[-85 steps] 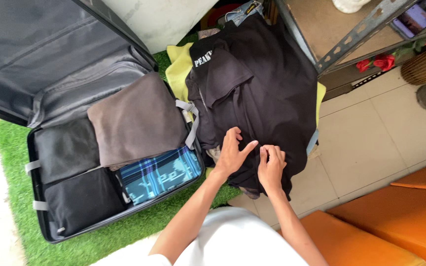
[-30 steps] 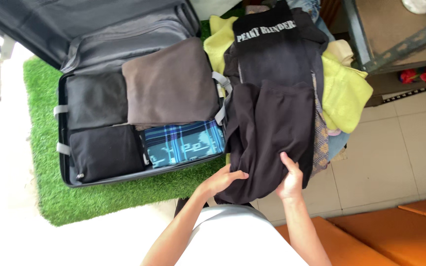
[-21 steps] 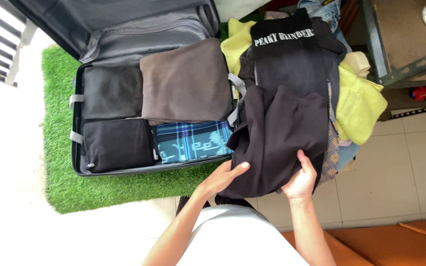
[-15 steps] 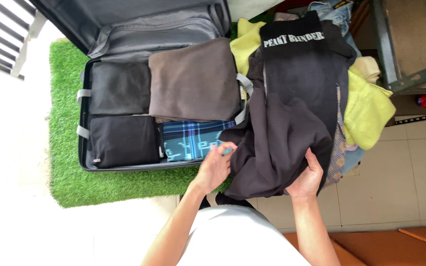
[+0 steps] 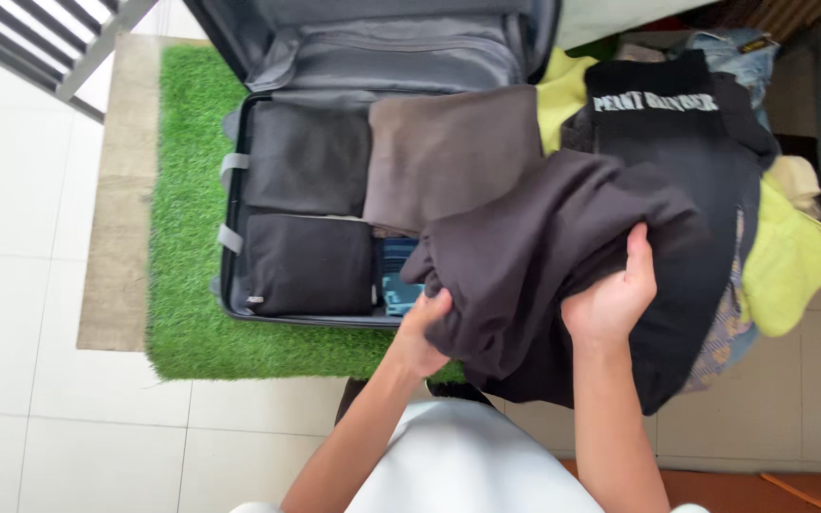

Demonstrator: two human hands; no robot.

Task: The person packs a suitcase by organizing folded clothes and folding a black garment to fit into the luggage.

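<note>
Left hand (image 5: 422, 332), right hand (image 5: 612, 302): both clenched on folded dark garment (image 5: 544, 256), lifted over open suitcase (image 5: 334, 204), probably keeping fold intact.

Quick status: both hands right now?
Left hand: closed on the folded dark garment, lower left edge.
Right hand: closed on the same garment, right side.

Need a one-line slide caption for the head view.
Both hands, left hand and right hand, grip a folded dark garment over the open suitcase.
</note>
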